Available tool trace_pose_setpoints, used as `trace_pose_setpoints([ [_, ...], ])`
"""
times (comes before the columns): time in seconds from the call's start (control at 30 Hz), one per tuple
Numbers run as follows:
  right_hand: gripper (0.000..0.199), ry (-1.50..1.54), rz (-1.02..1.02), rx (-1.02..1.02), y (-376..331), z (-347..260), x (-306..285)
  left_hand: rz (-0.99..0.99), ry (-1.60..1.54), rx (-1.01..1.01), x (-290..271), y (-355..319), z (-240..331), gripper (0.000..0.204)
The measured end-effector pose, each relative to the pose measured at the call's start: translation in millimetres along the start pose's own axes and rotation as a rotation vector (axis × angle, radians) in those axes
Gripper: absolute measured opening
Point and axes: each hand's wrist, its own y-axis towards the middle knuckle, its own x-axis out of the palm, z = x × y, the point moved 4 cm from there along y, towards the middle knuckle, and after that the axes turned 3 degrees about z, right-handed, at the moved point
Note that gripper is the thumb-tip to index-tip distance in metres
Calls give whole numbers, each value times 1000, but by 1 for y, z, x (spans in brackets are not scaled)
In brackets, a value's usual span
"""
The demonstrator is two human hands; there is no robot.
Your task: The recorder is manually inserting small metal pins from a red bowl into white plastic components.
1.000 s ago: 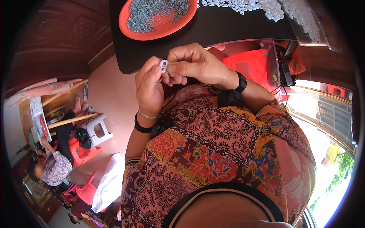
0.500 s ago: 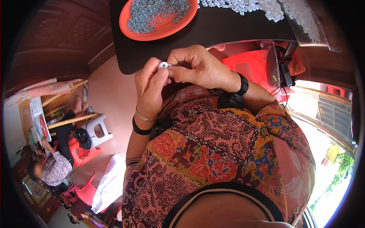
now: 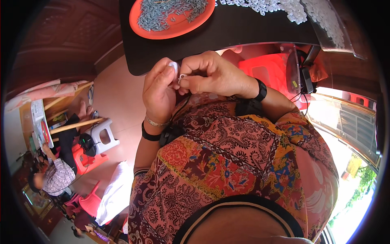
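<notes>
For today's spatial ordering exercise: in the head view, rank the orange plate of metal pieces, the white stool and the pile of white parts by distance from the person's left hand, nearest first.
From the left hand:
1. Orange plate, on the black table just above.
2. White stool, on the floor, lower left.
3. Pile of white parts, upper right on the table.

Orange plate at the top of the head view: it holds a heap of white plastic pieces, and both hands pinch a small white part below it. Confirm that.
Not quite. In the head view the orange plate holds a heap of grey metal pieces; the white pieces lie loose on the black table to its right. The left hand and right hand do pinch a small white part.
</notes>
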Motion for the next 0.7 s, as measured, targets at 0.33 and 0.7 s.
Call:
trace_pose_setpoints([
  [0.33,16,-8,-38,76,-1,9,2,17,-14,-16,-5,-4,-5,25],
  [0.7,23,-26,-43,39,-3,7,4,-3,-3,-18,-6,-6,-4,24],
])
